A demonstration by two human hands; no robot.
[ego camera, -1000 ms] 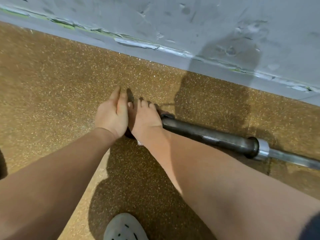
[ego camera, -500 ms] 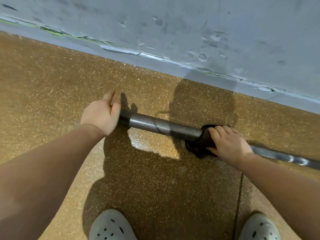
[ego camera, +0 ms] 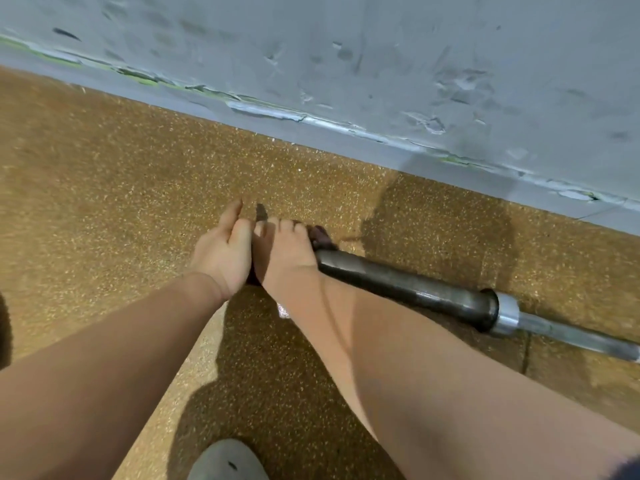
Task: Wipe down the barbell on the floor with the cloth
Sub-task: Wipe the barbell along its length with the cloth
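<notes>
The barbell [ego camera: 415, 289] lies on the floor [ego camera: 104, 168] near the wall [ego camera: 346, 46]; the right hand [ego camera: 284, 252] curls over the dark cloth [ego camera: 320, 237] at the bar's thick end; the left hand [ego camera: 221, 254] touches it, but its grip cannot be told; the bar looks heavy, hard and round, so it may roll; the soft cloth should wrap around it.
</notes>
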